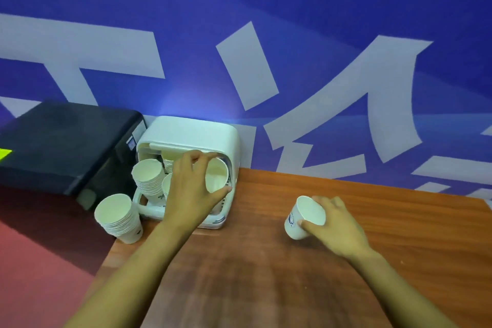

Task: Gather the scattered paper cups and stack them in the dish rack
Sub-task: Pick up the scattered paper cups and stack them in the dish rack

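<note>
A white dish rack (pixel 186 130) with a raised lid stands at the table's back left, against the wall. Inside it a tall stack of paper cups (pixel 147 177) leans toward me, and more cups sit behind my hand. My left hand (pixel 190 189) reaches into the rack's right side and grips a white paper cup (pixel 217 177) by its rim. On the table to the right, my right hand (pixel 334 224) holds a single paper cup (pixel 304 217), tilted with its mouth toward the rack. Another stack of cups (pixel 117 217) stands just left of the rack.
The brown wooden table (pixel 253 261) runs from the rack to the right edge of the view. A black box-shaped machine (pixel 61 141) sits left of the rack. A blue wall with large white letters (pixel 247 66) rises right behind the table. Red floor (pixel 40 274) lies at lower left.
</note>
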Available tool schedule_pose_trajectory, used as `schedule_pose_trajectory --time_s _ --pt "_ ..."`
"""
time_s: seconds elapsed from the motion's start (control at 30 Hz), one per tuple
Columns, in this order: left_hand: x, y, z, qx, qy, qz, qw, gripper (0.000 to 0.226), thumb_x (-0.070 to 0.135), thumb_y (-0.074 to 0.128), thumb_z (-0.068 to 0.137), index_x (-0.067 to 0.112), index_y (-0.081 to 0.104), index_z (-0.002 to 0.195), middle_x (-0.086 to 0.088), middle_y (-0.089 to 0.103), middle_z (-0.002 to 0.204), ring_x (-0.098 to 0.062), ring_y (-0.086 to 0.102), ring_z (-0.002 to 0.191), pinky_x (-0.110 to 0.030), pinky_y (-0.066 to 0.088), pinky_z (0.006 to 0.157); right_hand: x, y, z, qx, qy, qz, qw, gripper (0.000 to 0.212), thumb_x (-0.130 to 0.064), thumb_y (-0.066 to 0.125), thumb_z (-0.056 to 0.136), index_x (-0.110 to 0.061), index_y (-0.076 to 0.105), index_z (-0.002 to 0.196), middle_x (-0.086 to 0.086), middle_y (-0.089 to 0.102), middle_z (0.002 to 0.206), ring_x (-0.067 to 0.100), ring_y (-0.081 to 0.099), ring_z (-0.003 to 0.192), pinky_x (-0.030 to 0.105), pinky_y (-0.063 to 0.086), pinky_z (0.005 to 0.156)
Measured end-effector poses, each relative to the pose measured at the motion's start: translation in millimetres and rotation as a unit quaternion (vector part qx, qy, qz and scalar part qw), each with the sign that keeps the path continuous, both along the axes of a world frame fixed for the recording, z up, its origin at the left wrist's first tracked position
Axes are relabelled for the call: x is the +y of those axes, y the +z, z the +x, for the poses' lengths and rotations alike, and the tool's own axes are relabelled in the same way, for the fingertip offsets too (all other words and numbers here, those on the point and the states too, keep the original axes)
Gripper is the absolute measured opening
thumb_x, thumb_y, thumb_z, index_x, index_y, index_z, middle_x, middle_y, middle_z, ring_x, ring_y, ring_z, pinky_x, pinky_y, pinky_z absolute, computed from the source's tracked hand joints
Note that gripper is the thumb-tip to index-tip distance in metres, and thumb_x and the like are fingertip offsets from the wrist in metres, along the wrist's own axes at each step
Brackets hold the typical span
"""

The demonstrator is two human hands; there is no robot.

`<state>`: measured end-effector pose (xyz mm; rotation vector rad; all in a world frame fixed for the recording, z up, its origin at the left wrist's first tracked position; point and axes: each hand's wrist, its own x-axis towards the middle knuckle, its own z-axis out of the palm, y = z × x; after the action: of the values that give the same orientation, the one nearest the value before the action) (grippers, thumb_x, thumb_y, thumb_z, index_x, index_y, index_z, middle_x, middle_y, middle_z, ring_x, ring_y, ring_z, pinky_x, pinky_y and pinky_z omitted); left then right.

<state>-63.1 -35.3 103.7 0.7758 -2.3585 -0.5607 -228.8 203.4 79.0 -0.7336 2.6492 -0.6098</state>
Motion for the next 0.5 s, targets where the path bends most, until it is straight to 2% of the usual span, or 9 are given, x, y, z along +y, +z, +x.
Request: schedule_pose_trajectory --time_s 0.13,0.3,0.5 --pt "-29 -6 2 -0.01 -0.025 0.023 0.999 0.072 0.036 0.084 0.066 0.023 0.052 0.129 -0.004 0.04 0.127 -0.021 0.032 0.12 -0.027 0.03 0.098 -16 -3 20 -0.005 -0.033 0.016 0.999 0.056 -0.051 0.067 0.075 -0.036 0.046 0.125 -0.009 0.042 0.114 0.016 0.055 0.104 0.033 0.047 0.082" --pt "-49 -25 4 -0.011 -0.074 0.023 0.997 0.072 0.036 0.083 0.066 0.025 0.052 0.13 -0.001 0.039 0.127 -0.018 0.033 0.118 -0.023 0.03 0.096 -34 -4 39 0.0 -0.067 0.012 0.998 0.058 -0.052 0.067 0.076 -0.035 0.046 0.127 -0.01 0.042 0.113 0.015 0.055 0.101 0.035 0.047 0.084" --pt "-68 -46 -2 -0.083 -0.108 0.006 0.991 0.079 0.036 0.082 0.068 0.024 0.048 0.138 -0.006 0.042 0.131 -0.026 0.039 0.122 -0.037 0.042 0.098 -40 -1 46 0.006 -0.083 0.007 0.997 0.059 -0.054 0.067 0.076 -0.036 0.045 0.127 -0.01 0.041 0.114 0.016 0.056 0.1 0.037 0.049 0.083"
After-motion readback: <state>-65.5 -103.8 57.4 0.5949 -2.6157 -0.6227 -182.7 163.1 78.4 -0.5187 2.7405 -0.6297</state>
